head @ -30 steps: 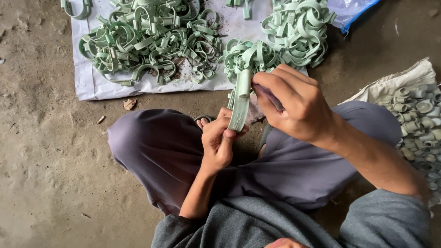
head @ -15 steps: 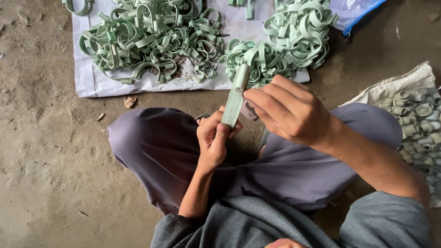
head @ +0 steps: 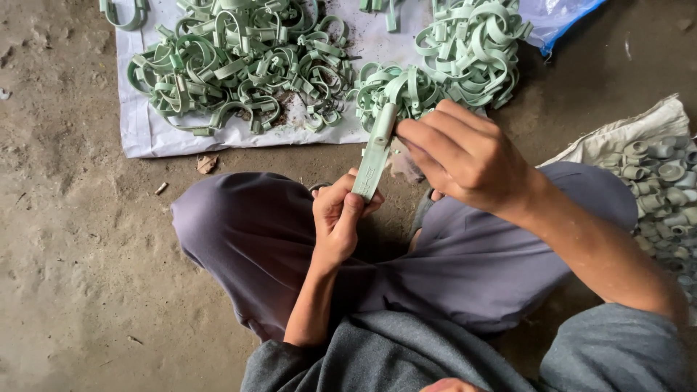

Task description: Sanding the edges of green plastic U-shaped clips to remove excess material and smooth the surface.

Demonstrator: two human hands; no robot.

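light: soft, even daylight | shadows: faint, diffuse | glare: none | focus: sharp, edges slightly softer

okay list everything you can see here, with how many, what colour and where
strip: one, pale green, straight, held upright between both hands
clips: a large pile, too many to count, pale green, curved, on the sheet at upper left
second clip pile: many, pale green, on the sheet at upper right
sheet: one, white, on the ground beyond the knees
blue plastic: one piece, top right edge
caps: many, grey-green, round, on a sack at right
sack: one, off-white, right edge
ground: brown dirt, all around
left hand: grips the strip's lower end
right hand: fingers on the strip's upper part
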